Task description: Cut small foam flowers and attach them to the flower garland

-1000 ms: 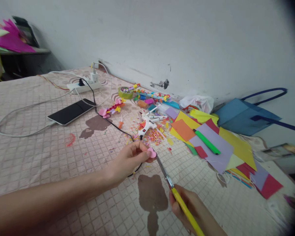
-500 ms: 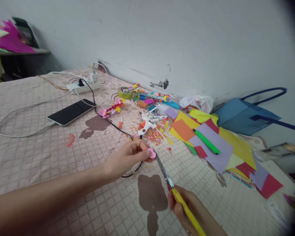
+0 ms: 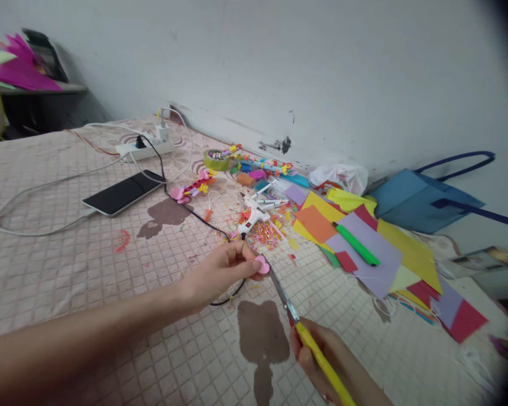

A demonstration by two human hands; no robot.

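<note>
My left hand pinches a small pink paper piece between thumb and fingers, low over the patterned bedspread. My right hand grips yellow-handled scissors at the lower right. The metal blades point up and left, and their tip meets the pink piece. A black cord runs under my left hand.
A white glue gun lies among paper scraps ahead. Coloured paper sheets and a green marker spread to the right. Beyond them lies a blue bag. A phone and power strip lie on the left; a tape roll stands near the wall.
Almost nothing has moved. The pink piece and the scissors have shifted slightly, with the blades staying at the paper's edge.
</note>
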